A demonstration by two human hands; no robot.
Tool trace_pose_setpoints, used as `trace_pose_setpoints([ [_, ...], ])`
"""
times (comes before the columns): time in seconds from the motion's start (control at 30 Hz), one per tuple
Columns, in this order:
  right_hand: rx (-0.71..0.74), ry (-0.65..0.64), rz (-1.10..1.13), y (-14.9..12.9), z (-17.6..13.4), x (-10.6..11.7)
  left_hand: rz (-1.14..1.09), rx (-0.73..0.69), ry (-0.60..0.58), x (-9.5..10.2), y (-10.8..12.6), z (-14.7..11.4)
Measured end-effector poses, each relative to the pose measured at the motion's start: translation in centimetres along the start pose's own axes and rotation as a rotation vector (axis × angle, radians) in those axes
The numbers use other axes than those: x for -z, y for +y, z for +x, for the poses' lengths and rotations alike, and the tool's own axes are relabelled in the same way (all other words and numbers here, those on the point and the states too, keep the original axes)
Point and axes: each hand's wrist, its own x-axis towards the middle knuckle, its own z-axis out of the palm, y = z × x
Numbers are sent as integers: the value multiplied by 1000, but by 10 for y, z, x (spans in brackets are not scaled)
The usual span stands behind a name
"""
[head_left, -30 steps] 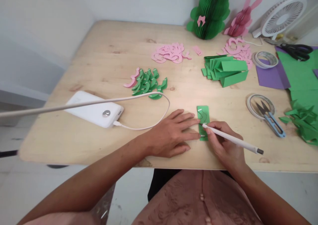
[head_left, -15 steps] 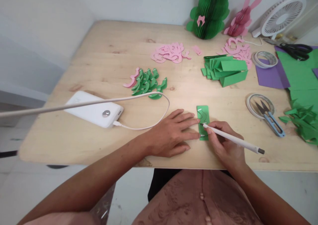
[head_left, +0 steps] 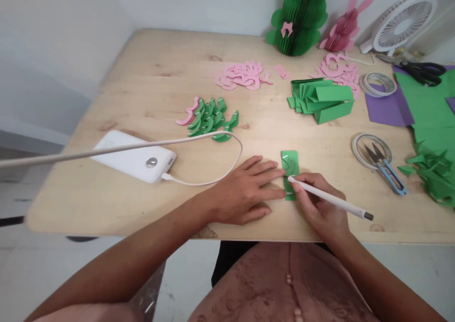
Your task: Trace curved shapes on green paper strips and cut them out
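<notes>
1 green strip [head_left: 292, 165], long axis near-to-far; left hand [head_left: 245, 194] spread; right hand [head_left: 324, 214] pinching white pen [head_left: 334, 199], pointing left.

This looks like a papercraft workspace: wooden table [head_left: 142, 75], scissors [head_left: 412, 69], tape roll [head_left: 356, 155], green strip [head_left: 290, 167], pleated paper figure [head_left: 304, 23].

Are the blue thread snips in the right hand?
No, the right hand holds a white pen; the blue thread snips lie partly over a tape roll.

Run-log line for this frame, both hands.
left hand: touching green strip | right hand: holding pen, tip at strip | snips: blades over tape roll
</notes>
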Motion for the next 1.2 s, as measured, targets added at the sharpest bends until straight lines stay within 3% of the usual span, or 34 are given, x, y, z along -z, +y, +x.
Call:
trace_pose_setpoints([
  [1.2, -47, 79, -20, 3, -4, 0, -7, 1, 6, 0, -1, 0],
])
